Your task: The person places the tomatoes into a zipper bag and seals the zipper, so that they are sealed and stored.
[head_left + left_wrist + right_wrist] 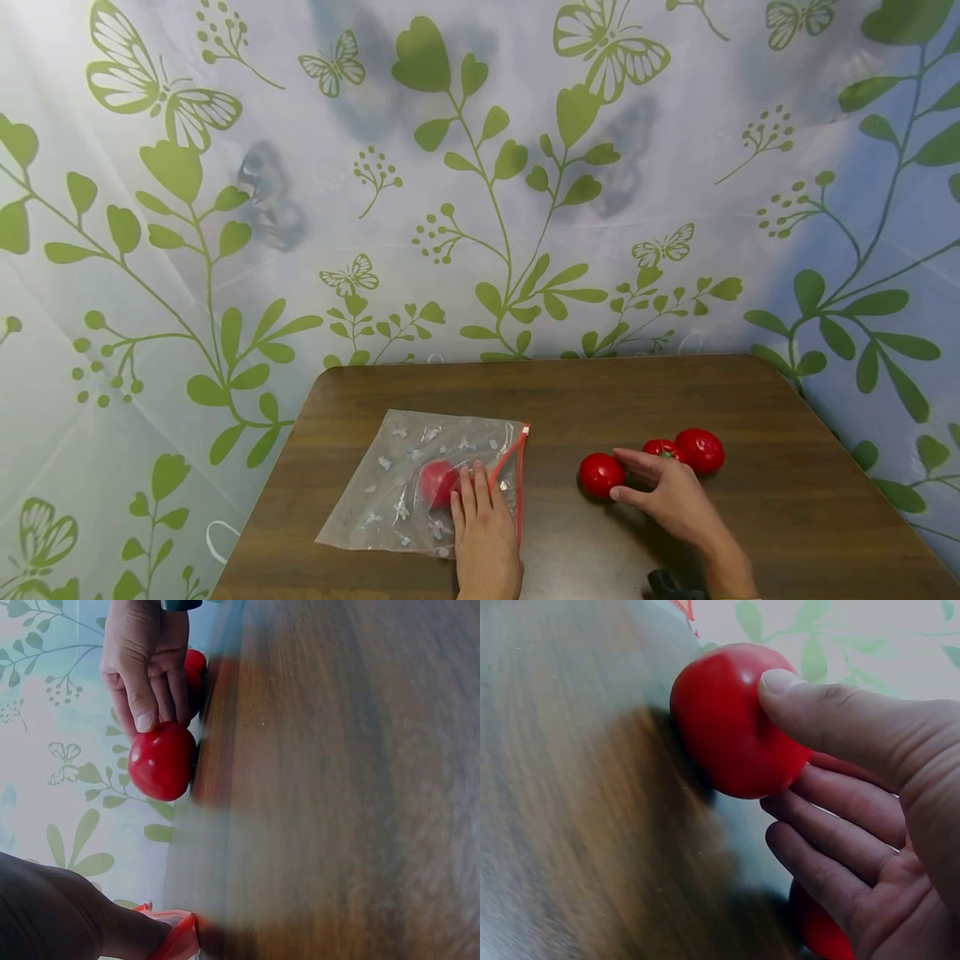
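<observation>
A clear zip bag with an orange slider strip lies on the left of the table in the head view. Inside it is a red, round tomato. My left hand rests over the bag with fairly straight fingers, the fingertips right beside that tomato. With thumb and fingers, my right hand pinches the right side of another glossy red tomato. The right wrist view shows the thumb on this tomato and the other fingers behind and below it.
Behind my right hand sit two more red tomatoes, one with a green calyx and a larger one touching it. A brown wooden table carries everything. A curtain with green leaves and butterflies hangs along its back edge.
</observation>
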Demonstrator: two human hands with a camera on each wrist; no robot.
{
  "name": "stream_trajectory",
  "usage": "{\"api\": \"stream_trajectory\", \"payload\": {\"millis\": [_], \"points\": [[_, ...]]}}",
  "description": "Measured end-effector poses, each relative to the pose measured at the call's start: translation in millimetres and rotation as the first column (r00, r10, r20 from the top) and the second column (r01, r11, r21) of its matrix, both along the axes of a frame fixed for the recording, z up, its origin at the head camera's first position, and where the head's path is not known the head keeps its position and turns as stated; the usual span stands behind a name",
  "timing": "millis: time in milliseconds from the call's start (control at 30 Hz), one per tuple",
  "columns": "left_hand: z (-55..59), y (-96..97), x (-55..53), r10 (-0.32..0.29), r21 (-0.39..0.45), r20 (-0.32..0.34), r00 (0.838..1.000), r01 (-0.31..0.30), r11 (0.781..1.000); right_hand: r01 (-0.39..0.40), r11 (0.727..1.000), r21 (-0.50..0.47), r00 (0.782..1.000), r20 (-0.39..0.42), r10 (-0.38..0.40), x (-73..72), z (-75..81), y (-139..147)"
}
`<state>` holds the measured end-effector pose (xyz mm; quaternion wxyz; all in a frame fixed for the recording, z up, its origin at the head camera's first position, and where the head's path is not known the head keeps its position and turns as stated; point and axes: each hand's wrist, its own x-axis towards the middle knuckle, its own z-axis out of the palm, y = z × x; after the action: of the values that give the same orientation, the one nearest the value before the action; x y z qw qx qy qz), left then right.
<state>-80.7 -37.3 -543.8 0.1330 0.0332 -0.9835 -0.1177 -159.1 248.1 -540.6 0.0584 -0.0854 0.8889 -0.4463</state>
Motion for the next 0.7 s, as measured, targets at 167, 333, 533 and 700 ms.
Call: {"api": "stream_trajectory", "payload": {"millis": [167, 333, 533, 700], "points": [[-0.6, 0.3, 0.1, 0.003, -0.009, -0.019, 1.0, -0.003, 1.0, 0.007, 1.0, 0.009, 1.0, -0.005, -0.007, -1.0, -3.2, -2.0], [-0.8, 0.6, 0.2, 0.009, -0.017, -0.032, 0.999, -0.01, 1.0, 0.018, 1.0, 0.024, 1.0, -0.011, -0.017, -0.6, -4.1, -3.2], [1.0, 0.8, 0.4, 0.009, -0.021, -0.03, 1.0, -0.01, 1.0, 0.03, 0.999, 0.027, 0.999, -0.018, -0.029, -0.1, -3.5, -4.6], [1.4, 1.0, 0.0, 0.008, -0.018, -0.028, 1.0, -0.009, 1.0, 0.033, 0.999, 0.04, 0.999, -0.02, -0.033, -0.1, -3.8, -4.7]]}}
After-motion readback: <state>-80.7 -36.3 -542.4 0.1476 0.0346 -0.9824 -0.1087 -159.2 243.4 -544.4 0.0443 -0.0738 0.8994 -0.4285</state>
